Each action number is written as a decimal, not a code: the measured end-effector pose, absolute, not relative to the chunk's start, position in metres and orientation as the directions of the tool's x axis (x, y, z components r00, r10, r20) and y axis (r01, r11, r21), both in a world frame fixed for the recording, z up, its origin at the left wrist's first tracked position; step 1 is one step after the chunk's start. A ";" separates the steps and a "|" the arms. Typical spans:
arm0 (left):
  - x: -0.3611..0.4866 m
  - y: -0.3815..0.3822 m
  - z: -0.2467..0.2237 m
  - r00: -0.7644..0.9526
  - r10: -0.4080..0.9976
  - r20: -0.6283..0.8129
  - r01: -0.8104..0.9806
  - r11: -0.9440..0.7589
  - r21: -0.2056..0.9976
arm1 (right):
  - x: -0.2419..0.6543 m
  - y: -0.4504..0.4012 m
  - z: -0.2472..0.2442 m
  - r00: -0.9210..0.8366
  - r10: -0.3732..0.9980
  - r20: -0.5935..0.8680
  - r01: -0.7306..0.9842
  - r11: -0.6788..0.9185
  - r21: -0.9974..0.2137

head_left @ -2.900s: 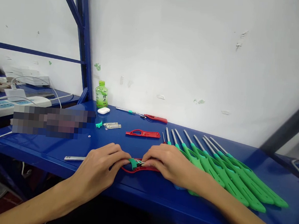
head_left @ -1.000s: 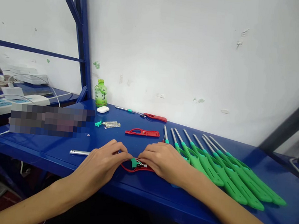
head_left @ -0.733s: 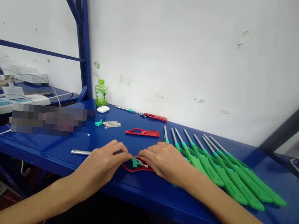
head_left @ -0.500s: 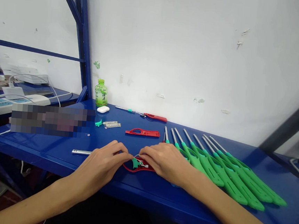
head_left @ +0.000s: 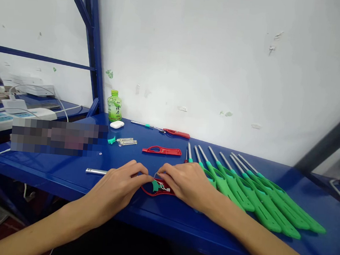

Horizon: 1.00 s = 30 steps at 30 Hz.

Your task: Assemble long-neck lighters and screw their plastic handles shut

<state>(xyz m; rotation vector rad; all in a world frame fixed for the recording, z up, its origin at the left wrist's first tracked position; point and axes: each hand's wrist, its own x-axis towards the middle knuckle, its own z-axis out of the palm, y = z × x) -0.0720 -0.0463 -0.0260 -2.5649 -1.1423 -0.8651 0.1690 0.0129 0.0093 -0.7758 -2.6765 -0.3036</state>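
An opened red gas lighter (head_left: pixel 149 193) lies near the table's front edge, its green trigger (head_left: pixel 155 186) and white wires showing inside the half-shell. To the left its metal tube (head_left: pixel 94 171) sticks out from behind my left hand (head_left: pixel 125 181). That hand is closed, thumb and forefinger pinched at the lighter's neck; what lies between them is hidden. My right hand (head_left: pixel 187 180) rests over the handle end, also closed, its fingertips pinching a thin wire (head_left: pixel 155 174) that arches toward my left fingertips.
Several green lighters (head_left: pixel 258 202) lie at the right. Behind my hands are a red half-shell (head_left: pixel 162 151), loose metal and green parts (head_left: pixel 127 141), and another opened red lighter (head_left: pixel 177 133). A green bottle (head_left: pixel 115 106) and white case (head_left: pixel 117 125) stand further back.
The lighter and its tube have shifted slightly to the right. The wire between my fingertips now arches higher. Both hands keep their pinch.
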 end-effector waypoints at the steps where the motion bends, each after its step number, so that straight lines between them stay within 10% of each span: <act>1: -0.072 -0.046 -0.026 0.532 0.611 0.587 0.732 -0.680 0.045 | 0.169 0.013 0.009 -0.796 0.477 0.372 0.550 0.827 0.115; 30: -0.071 -0.046 -0.023 0.555 0.576 0.600 0.703 -0.710 0.031 | 0.165 0.012 0.010 -0.809 0.474 0.349 0.498 0.867 -0.024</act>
